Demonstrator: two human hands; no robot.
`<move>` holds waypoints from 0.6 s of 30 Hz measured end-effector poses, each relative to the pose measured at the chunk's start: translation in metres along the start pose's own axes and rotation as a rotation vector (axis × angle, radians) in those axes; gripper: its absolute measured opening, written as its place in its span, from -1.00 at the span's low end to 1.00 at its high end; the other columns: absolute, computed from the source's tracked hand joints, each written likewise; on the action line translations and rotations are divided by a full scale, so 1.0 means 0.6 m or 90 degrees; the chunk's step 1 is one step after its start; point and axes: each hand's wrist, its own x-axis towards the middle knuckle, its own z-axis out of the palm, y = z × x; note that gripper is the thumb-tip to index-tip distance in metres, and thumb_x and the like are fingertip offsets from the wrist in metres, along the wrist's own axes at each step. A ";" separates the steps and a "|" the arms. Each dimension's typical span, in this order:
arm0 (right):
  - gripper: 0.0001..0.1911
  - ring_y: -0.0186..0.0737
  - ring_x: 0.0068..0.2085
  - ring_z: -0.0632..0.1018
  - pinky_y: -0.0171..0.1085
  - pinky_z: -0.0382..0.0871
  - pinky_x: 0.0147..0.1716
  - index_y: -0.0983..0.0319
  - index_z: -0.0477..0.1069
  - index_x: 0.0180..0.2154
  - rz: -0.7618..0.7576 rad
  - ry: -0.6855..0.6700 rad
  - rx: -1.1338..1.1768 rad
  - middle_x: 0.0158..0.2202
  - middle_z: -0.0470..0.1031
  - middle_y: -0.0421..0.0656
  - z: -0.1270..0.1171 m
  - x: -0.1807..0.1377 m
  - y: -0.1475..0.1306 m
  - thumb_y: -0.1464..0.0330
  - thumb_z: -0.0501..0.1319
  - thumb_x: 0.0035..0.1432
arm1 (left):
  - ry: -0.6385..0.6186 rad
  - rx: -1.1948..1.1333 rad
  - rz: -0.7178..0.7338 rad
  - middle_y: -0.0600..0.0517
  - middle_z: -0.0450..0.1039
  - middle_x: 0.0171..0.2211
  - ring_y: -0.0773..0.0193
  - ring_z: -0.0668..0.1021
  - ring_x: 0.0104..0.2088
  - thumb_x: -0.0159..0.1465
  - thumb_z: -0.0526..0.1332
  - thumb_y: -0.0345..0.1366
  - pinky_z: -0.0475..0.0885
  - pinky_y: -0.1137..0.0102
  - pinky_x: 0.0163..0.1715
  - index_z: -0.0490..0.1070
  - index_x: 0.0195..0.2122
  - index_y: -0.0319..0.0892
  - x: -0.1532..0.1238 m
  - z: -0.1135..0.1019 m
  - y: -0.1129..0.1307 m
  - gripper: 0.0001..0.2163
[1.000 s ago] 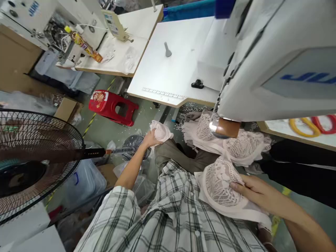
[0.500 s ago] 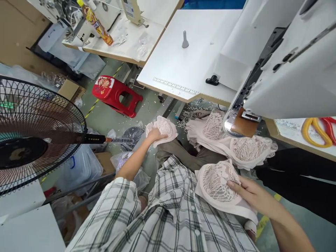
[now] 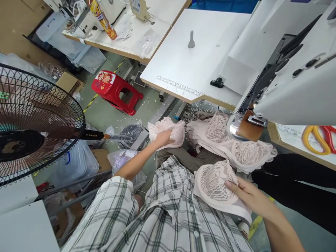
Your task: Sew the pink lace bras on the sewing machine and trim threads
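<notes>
My left hand is closed on a pale pink lace bra cup over my left knee, its fingers bent across the fabric. At my lap's right side, my right hand grips a second lace bra by the edge of its cup, thumb on top and fingers hidden underneath. That cup bulges upward against my checked shirt. Just beyond both hands, a stack of pale pink lace bras lies below the metal arm end of the sewing machine.
A white machine table with a printed ruler edge stands ahead. Yellow-handled scissors lie at the right. On the left are a black fan and a red stool. A person's dark-clothed legs show at the right.
My left hand has moved right with its lace cup, which is now bunched and turned under the fingers. My right hand keeps its hold almost unmoved. The view has shifted slightly.
</notes>
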 end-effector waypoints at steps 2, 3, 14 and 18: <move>-0.43 0.04 -0.23 0.58 -0.13 0.49 -0.22 0.22 0.47 -0.32 -0.016 0.001 0.008 -0.35 0.58 -0.04 0.001 0.004 -0.002 -0.17 0.16 0.13 | 0.044 -0.014 -0.030 -0.38 0.39 0.16 -0.35 0.38 0.21 0.11 0.39 -0.01 0.29 0.04 0.19 0.30 0.17 -0.33 0.004 -0.002 -0.002 -0.30; -0.45 0.04 -0.22 0.58 -0.13 0.49 -0.21 0.22 0.47 -0.31 -0.025 0.004 0.010 -0.34 0.58 -0.05 0.001 0.006 -0.004 -0.15 0.16 0.14 | 0.063 -0.026 -0.042 -0.42 0.35 0.17 -0.38 0.35 0.22 0.10 0.40 0.00 0.26 0.00 0.21 0.28 0.18 -0.36 0.003 -0.006 -0.002 -0.27; -0.44 -0.20 -0.36 0.46 -0.23 0.38 -0.27 0.21 0.49 -0.28 -0.146 0.165 -0.103 -0.41 0.50 -0.15 -0.028 -0.062 -0.054 -0.08 -0.03 0.30 | -0.247 -0.507 0.284 -0.16 0.58 -0.12 0.02 0.59 -0.09 0.27 0.03 0.30 0.49 0.19 -0.10 0.50 -0.04 -0.20 -0.056 0.017 0.288 -0.36; -0.52 -0.23 -0.32 0.48 -0.29 0.38 -0.29 0.21 0.50 -0.27 -0.167 0.097 -0.062 -0.37 0.52 -0.17 -0.095 -0.152 -0.056 -0.03 0.06 0.27 | -0.390 -0.615 0.296 -0.04 0.56 -0.38 0.19 0.57 -0.36 0.11 0.26 0.31 0.47 0.32 -0.29 0.52 -0.29 -0.22 -0.059 0.018 0.408 -0.41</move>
